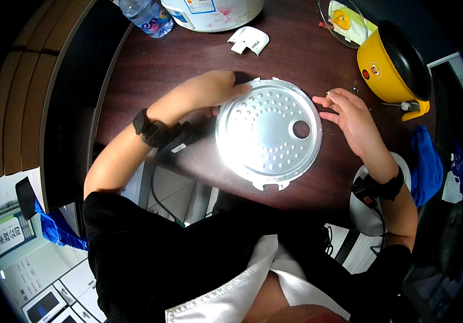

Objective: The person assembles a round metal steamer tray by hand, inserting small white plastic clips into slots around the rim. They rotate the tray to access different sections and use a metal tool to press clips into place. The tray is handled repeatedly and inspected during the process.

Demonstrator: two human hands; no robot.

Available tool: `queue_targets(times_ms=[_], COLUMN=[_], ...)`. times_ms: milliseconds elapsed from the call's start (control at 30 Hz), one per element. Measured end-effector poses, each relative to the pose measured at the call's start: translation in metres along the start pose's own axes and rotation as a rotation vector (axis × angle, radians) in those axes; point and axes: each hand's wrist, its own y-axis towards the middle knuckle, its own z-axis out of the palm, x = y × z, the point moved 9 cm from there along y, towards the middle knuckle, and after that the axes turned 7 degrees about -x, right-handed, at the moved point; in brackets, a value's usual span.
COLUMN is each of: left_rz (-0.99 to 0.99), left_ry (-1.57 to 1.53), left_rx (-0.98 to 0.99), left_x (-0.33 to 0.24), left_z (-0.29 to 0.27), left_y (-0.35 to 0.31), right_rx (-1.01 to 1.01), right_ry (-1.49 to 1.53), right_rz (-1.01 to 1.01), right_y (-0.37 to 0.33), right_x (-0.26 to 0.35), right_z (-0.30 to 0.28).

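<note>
A round silvery metal inner lid (269,132) lies before me on the dark table. It has raised dimples, a round hole on its right side and small tabs along the rim. My left hand (210,91) holds its upper left edge, thumb on top; the other fingers are partly hidden. Just off the lid's right edge is my right hand (350,116), with thumb and fingertips drawn together around a tiny pale thing too small to name. Small screw-like bits (355,90) lie beside that hand.
A white cooker (215,16), a water bottle (149,19) and a white plastic piece (249,40) are at the back. To the right are a yellow pot (379,67), a glass lid (332,29) and a blue cloth (426,167). The table's front edge (226,196) is near me.
</note>
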Motion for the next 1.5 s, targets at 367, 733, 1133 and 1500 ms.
queue_targets(times_ms=[367, 733, 1133, 1500], left_rz=[0.241, 0.261, 0.329, 0.567], left_ry=[0.259, 0.181, -0.007, -0.521], left_rx=[-0.342, -0.313, -0.445, -0.484], left_x=[-0.027, -0.024, -0.062, -0.093], left_z=[-0.009, -0.019, -0.053, -0.060], left_y=[-0.021, -0.001, -0.034, -0.055], right_rx=[-0.078, -0.026, -0.056, -0.064], right_ry=[-0.042, -0.036, 0.036, 0.198], right_rz=[0.072, 0.050, -0.092, -0.345], right_y=[-0.006, -0.001, -0.003, -0.023], right_x=[0.000, -0.002, 0.011, 0.052], right_z=[-0.004, -0.004, -0.009, 0.000])
